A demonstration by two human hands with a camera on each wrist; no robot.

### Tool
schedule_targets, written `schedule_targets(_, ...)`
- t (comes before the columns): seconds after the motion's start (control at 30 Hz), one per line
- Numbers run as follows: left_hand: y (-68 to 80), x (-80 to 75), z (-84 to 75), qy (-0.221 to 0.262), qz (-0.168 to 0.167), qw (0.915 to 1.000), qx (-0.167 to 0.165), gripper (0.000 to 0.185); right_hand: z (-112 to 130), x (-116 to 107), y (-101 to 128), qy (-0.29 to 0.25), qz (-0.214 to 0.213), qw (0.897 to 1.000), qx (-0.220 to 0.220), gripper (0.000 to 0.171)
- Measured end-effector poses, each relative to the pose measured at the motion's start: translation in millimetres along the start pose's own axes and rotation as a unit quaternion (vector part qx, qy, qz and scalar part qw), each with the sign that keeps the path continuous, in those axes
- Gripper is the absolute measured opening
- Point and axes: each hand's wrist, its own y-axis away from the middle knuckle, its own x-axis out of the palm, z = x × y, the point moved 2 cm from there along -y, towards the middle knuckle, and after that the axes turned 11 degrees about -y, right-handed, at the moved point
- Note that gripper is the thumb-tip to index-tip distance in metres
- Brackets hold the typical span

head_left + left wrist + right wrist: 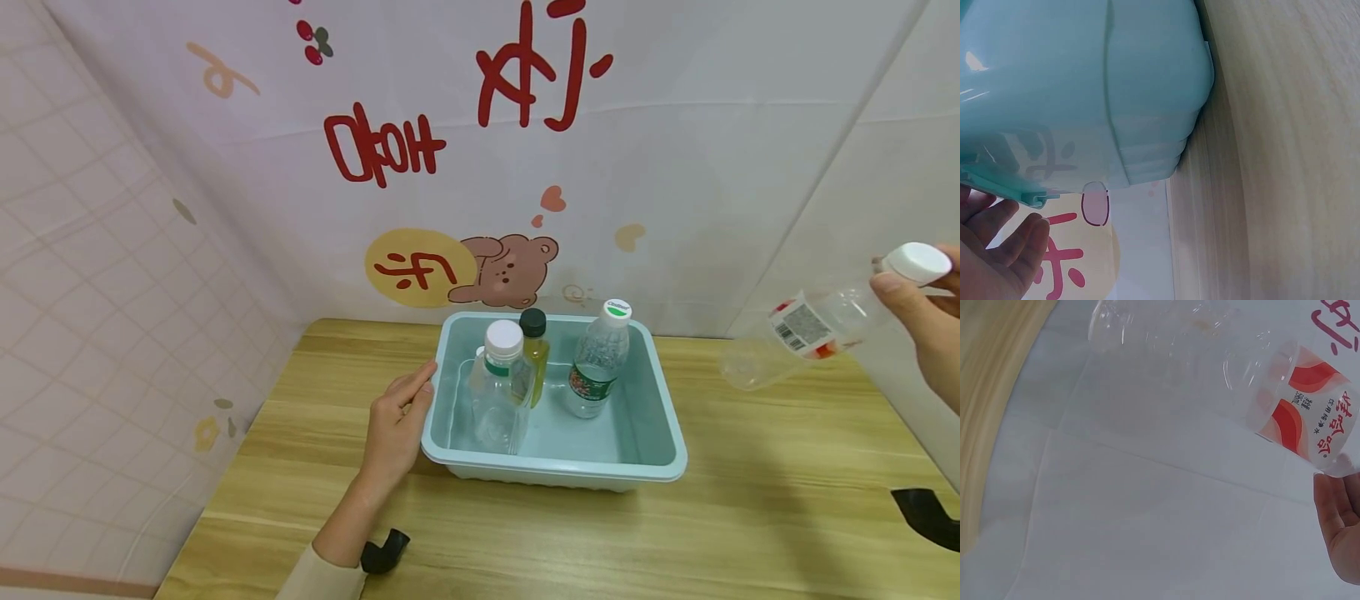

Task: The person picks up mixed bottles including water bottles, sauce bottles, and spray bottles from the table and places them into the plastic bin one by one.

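Note:
My right hand [933, 321] holds a clear plastic bottle [855, 312] near its white cap, at the far right. The bottle is tilted, with its base pointing down and left above the table. Its red and white label [1310, 409] shows in the right wrist view. My left hand [397, 417] touches the left rim of a light blue plastic basin [555, 471], its fingers loosely bent in the left wrist view. Inside the basin stand a clear bottle with a white cap [503, 340], a dark-capped bottle with yellowish liquid [538, 367] and a green-labelled water bottle [592, 379].
The basin stands on a wood-grain table [750, 517] against a white printed wall sheet [675, 167]. A black curved piece [386, 550] shows beside the left sleeve, and another black piece [930, 517] is at the right edge. Another bottle is partly hidden behind the white-capped one.

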Motion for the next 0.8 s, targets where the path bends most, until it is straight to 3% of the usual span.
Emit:
schedule_targets(0.1,0.2,-0.2,-1.0,0.001,-0.003,1.0000,0.003,0.034,3,1,0,0.001,0.007,1.000,-0.011,0.036)
schedule_targets(0.33,0.0,0.7,0.9,0.003,-0.001,1.0000,0.006,0.034,10,2,1,-0.025,0.041,0.995,-0.091,0.039)
schedule_targets(0.47,0.3,0.6,0.1,-0.002,0.000,1.0000,0.002,0.034,17,7,1,-0.040,0.036,0.997,-0.060,0.037)
schedule_targets(0.57,0.4,0.7,0.1,-0.005,0.001,1.0000,0.000,0.034,23,12,0,-0.087,0.029,0.994,-0.050,0.035)
schedule_targets(0.63,0.3,0.9,0.8,-0.005,0.001,1.0000,-0.001,0.035,26,15,0,-0.146,0.033,0.987,-0.060,0.033)
schedule_targets(0.8,0.6,0.5,0.5,-0.002,0.000,1.0000,0.001,0.034,38,24,3,-0.225,0.052,0.968,-0.096,0.033)
